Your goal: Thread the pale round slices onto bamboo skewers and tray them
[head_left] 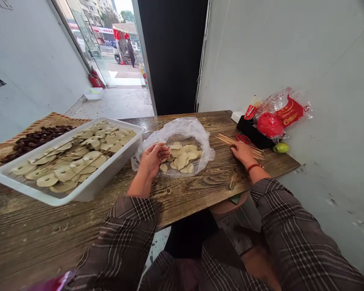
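A clear plastic bag (204,139) lies opened on the wooden table, with pale flat slices (183,157) inside. At the bag's left edge is my left hand (153,158), its fingers curled together; what they hold, if anything, is too small to tell. My right hand (242,152) rests on a bundle of thin wooden sticks (226,139) at the right, fingers closed around part of it. On the left, a white tray (91,196) holds many skewered pale slices (91,157) laid in rows.
Dark reddish fruits (38,139) lie on patterned paper behind the tray. Beyond the sticks are red-handled scissors (243,139), a black box (255,135), red packages (269,124) and a green fruit (280,147). The table (200,188) ends at a wall on the right.
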A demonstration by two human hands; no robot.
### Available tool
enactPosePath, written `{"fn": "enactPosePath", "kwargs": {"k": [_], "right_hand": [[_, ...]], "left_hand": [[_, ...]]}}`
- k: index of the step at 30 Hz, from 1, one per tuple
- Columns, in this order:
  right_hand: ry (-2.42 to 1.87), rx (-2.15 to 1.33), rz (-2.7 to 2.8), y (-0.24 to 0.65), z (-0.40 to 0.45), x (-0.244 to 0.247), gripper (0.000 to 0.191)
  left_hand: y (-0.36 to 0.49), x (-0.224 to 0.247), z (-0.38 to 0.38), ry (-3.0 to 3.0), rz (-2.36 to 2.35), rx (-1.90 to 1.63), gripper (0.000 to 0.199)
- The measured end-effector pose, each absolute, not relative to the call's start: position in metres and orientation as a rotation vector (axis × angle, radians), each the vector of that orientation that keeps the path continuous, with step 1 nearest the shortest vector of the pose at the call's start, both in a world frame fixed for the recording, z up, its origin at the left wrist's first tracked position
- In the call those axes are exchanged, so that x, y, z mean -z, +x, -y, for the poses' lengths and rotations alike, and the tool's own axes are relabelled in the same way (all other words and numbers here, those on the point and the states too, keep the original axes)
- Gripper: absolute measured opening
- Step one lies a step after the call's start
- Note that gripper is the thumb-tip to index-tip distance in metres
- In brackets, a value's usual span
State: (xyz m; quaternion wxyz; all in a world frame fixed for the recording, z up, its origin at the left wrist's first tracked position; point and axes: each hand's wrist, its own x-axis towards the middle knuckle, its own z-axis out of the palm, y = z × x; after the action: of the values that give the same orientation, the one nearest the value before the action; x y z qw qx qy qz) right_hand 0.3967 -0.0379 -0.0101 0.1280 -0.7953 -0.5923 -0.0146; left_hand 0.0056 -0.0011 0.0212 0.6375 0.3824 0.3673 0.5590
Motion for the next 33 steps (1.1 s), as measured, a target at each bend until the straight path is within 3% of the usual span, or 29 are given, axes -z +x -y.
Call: {"fn": "enactPosePath", "kwargs": {"k": [14, 23, 33], "right_hand": [[-2.386, 0.224, 1.951, 0.387, 0.028, 0.01, 0.032], [-2.345, 0.007, 2.183, 0.397, 0.007, -0.003, 0.018], [-2.226, 0.245, 1.932, 0.394, 0.014, -0.007, 0.027]], "left_hand": [[0.004, -0.02, 0.001, 0.854, -0.863, -1.292, 0.017], [0.002, -0.018, -0.002, 0.889, -0.869, -1.305, 0.026], [0.006, -0.016, 0.0, 1.047, -0.92, -1.27, 0.036]]}}
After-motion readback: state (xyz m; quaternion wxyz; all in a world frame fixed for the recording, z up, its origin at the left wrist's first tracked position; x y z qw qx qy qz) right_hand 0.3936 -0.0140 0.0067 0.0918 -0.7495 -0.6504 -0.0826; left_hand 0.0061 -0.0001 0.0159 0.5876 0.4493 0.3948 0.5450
